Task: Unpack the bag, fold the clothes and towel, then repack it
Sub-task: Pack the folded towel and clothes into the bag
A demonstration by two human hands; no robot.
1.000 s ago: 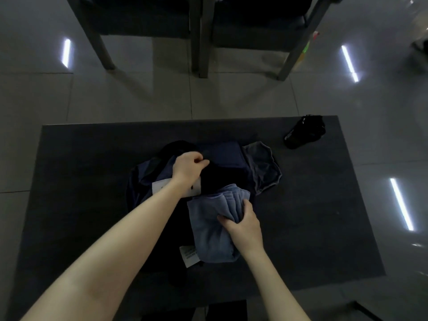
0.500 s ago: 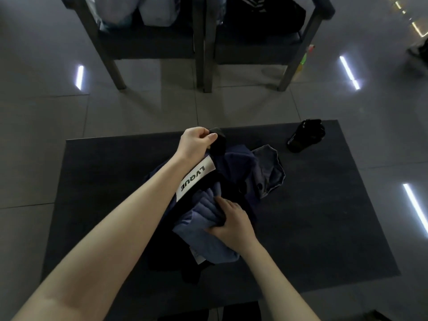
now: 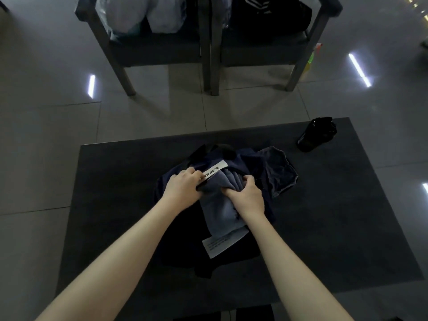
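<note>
Towel [image 3: 217, 205]: folded, blue-grey, mid-table, far end tucked under rim of bag [image 3: 178, 249] by white label. Risks: folds bunch or splay if shoved against slack mouth; rim slips from pinch, mouth collapses, towel jams. Right hand [image 3: 245, 198] grips towel at its 1 o'clock edge, fingers curled. Left hand [image 3: 183, 191] at towel's 10 o'clock, pinching bag rim. Grey cloth [image 3: 278, 174] at 2 o'clock, apart; dark bottle [image 3: 316, 134] farther, same bearing.
</note>
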